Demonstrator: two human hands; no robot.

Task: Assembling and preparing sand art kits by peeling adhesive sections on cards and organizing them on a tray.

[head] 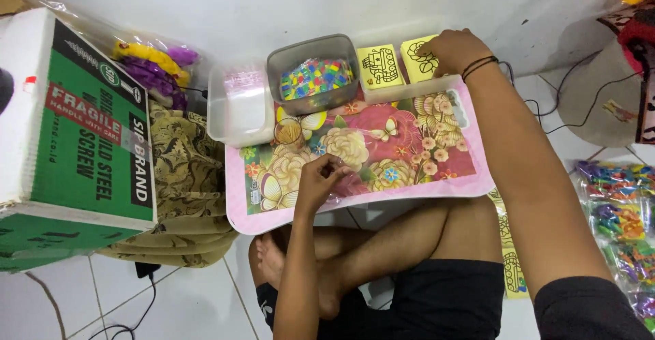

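Box: far left, a green and white carton (82, 128) stands on the floor, a patterned cloth (187, 176) bunched just beside it
Bag: behind the cloth, a clear bag of yellow and purple rings (155, 67) leans at the wall
Tub: a clear tub (239, 108) of small plastic sleeves sits at the back left corner of your tray
Tray: the pink flowered lap tray (382, 142) lies flat over your crossed legs
Left hand: your left hand (319, 180) is low on the tray's near edge, fingertips pressed together, pinching a thin clear sleeve; the sleeve is hard to make out against the flowers
Beads: a grey tub (314, 74) of mixed bright beads stands behind it, touching the clear tub
Cards: a white tray (402, 91) at the back holds two yellow cards with black line drawings; the left card (381, 66) lies bare
Right hand: your right hand (454, 50) is down on the right card (416, 59), fingers curled over its edge; whether they have pinched it, you cannot tell from here
Wrist: black bands (479, 66) ring your right wrist
Floor right: more yellow cards (512, 265) lie by your knee, and filled packets (617, 210) of coloured bits sit at the far right
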